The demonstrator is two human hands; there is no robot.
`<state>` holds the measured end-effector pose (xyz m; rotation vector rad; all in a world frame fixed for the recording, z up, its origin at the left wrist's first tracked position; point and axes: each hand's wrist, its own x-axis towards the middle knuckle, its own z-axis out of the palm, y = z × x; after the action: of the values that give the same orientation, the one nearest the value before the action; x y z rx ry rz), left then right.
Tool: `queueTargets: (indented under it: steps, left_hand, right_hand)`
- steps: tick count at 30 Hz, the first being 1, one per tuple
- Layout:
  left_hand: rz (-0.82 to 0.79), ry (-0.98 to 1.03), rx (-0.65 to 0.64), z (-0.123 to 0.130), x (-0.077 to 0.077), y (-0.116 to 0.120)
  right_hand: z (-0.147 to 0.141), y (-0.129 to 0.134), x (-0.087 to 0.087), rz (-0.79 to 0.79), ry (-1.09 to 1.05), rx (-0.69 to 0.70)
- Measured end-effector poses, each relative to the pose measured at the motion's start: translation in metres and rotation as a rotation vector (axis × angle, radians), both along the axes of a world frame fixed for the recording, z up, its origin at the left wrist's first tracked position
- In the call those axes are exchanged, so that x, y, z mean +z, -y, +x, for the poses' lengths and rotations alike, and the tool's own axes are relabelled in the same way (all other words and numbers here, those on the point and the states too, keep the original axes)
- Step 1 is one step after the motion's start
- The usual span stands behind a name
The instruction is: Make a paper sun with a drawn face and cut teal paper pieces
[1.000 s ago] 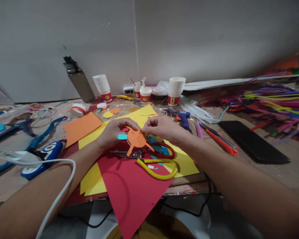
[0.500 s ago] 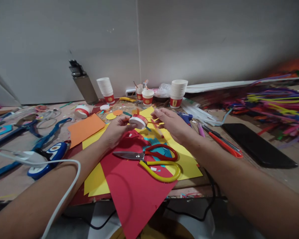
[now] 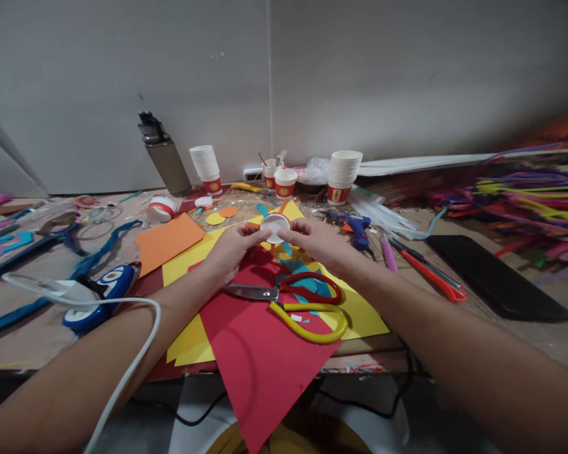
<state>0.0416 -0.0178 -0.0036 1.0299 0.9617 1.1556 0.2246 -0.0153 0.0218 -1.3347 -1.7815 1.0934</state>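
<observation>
The short round cup piece (image 3: 275, 228) is now held by both hands, above the yellow paper (image 3: 366, 318) and just beyond the scissors (image 3: 267, 293). The left hand (image 3: 231, 249) clamps its left side between thumb and fingers; the right hand (image 3: 312, 241), which was apart from it half a second ago with fingers spread, now grips its right side. The piece has also turned: its pale round inside faces the camera, where the orange disc faced it in the earliest frame. A teal strip (image 3: 262, 209) sticks out at the far side.

The orange disc is turned out of sight, and the fingertips behind the piece are hidden. The scissors' blade tip, bare in the previous frame, is covered by the left wrist. At far right, the colourful bundle (image 3: 525, 202) is blurred and cut off by the frame edge.
</observation>
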Motion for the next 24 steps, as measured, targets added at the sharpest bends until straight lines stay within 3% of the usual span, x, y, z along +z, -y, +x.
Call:
queueTargets:
  steps: [24]
  left_hand:
    - [0.023, -0.085, 0.005, 0.003, 0.001, 0.003]
  right_hand:
    - [0.002, -0.009, -0.012, 0.039, 0.06, 0.043]
